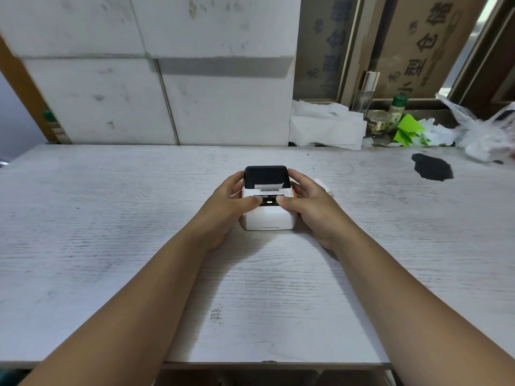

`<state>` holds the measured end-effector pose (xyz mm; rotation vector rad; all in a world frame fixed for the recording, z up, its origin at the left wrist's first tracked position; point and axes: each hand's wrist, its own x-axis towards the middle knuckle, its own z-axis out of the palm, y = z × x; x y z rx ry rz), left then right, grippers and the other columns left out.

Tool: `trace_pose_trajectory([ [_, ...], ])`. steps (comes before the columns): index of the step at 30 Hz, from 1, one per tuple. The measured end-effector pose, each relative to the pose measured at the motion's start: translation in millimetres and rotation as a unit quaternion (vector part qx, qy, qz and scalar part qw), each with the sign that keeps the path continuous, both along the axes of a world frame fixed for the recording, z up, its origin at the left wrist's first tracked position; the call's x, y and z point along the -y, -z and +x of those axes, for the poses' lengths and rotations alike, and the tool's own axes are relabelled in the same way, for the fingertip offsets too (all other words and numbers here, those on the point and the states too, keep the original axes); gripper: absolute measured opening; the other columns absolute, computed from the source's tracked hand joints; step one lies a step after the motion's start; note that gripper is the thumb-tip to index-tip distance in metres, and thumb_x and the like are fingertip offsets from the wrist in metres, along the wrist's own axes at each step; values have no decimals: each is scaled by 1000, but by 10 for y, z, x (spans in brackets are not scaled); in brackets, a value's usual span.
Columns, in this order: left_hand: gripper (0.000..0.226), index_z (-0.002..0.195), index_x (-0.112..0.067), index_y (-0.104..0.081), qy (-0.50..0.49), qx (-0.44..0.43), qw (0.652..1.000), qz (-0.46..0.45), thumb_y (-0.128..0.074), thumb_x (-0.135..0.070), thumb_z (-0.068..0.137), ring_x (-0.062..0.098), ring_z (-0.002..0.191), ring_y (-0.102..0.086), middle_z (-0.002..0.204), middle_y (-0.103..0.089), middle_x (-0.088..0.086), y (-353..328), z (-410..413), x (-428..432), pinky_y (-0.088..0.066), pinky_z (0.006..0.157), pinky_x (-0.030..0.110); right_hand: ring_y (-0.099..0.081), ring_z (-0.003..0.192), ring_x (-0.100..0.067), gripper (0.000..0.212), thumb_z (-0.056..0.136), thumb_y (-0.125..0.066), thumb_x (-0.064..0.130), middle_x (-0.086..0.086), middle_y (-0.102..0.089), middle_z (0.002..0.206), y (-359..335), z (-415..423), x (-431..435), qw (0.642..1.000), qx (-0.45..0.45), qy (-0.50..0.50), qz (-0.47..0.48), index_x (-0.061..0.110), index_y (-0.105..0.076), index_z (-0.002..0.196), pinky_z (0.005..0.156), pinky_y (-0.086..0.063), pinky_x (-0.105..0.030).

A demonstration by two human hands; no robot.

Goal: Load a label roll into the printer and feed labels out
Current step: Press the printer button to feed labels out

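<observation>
A small white label printer (268, 217) with a dark lid at its back stands in the middle of the whitewashed wooden table (111, 232). A green light glows on its black front strip. A strip of white label (271, 186) shows at the slot below the dark lid. My left hand (231, 203) grips the printer's left side, thumb on the black strip. My right hand (308, 206) grips the right side, its thumb beside the light. The label roll itself is hidden.
Crumpled white paper (326, 126), a glass bowl (378, 122), a green-capped bottle (398, 105), green scraps (409, 130) and a plastic bag (485, 135) crowd the back right. A black patch (432, 167) marks the table there. White wall panels (167, 79) stand behind.
</observation>
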<state>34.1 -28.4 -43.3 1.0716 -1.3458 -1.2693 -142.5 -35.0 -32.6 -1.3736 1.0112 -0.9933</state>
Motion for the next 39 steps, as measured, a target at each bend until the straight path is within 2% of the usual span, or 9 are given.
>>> trace_pose_trajectory([
  [2, 53, 127, -27, -53, -1, 2, 1000, 0, -62, -12, 77, 16, 120, -57, 130, -61, -1, 6, 4, 6, -43, 103, 38, -60, 107, 3, 52, 87, -58, 1, 14, -64, 114, 5, -7, -4, 1000, -2, -8, -10, 39, -50, 123, 93, -46, -22],
  [5, 50, 125, -30, -54, 3, 3, 1000, 0, -62, -9, 80, 15, 120, -57, 130, -61, -3, 12, 6, 10, -43, 102, 37, -59, 86, 22, 49, 88, -57, 2, 22, -63, 105, -1, -10, -14, 1000, 0, -12, -22, 40, -51, 118, 75, -47, -6],
  [7, 49, 125, -30, -53, 8, 1, 1000, -2, -61, -6, 82, 16, 120, -57, 130, -61, -2, 14, 8, 13, -44, 101, 35, -58, 80, 25, 48, 88, -57, 1, 25, -61, 101, -6, -13, -21, 1000, -2, -11, -28, 42, -51, 113, 68, -45, -2],
  [11, 57, 130, -26, -51, 1, 5, 1000, 5, -64, -14, 76, 17, 123, -54, 134, -57, 1, 15, 9, 21, -41, 106, 40, -63, 84, 17, 46, 88, -56, 1, 24, -65, 98, -7, -20, -25, 999, -6, -19, -26, 46, -56, 99, 73, -49, -8],
  [18, 53, 126, -28, -54, 0, 4, 1000, 3, -63, -14, 76, 16, 120, -57, 132, -59, 0, 15, 1, 19, -43, 104, 39, -60, 75, 22, 48, 88, -55, -3, 29, -63, 87, -31, -19, -38, 999, 13, -23, -31, 45, -55, 94, 67, -47, -3],
  [23, 57, 130, -23, -51, 3, 7, 1000, 0, -64, -15, 75, 16, 120, -57, 132, -59, 1, 18, -4, 22, -46, 96, 31, -62, 80, 18, 48, 87, -56, -2, 26, -65, 93, -33, -10, -43, 999, 16, -26, -34, 44, -56, 98, 72, -49, -7],
  [28, 62, 133, -24, -49, -6, 9, 1000, 10, -67, -17, 74, 17, 124, -53, 135, -56, 0, 42, 4, 45, -43, 104, 38, -62, 80, 18, 48, 87, -56, -1, 24, -63, 98, -37, -8, -40, 999, 23, -28, -31, 45, -54, 101, 76, -49, -10],
  [35, 64, 134, -23, -48, -8, 9, 1000, 11, -67, -18, 73, 17, 124, -54, 136, -55, 0, 44, 3, 49, -45, 101, 35, -64, 84, 14, 47, 87, -57, 0, 23, -66, 98, -22, -12, -31, 999, 19, -27, -30, 45, -56, 102, 80, -49, -14],
  [39, 64, 134, -23, -47, -10, 7, 1000, 12, -67, -18, 73, 16, 124, -54, 137, -54, 0, 51, 6, 51, -44, 102, 36, -64, 82, 15, 47, 87, -57, 1, 24, -66, 96, -16, -14, -29, 999, 20, -25, -29, 46, -56, 99, 77, -50, -12],
])
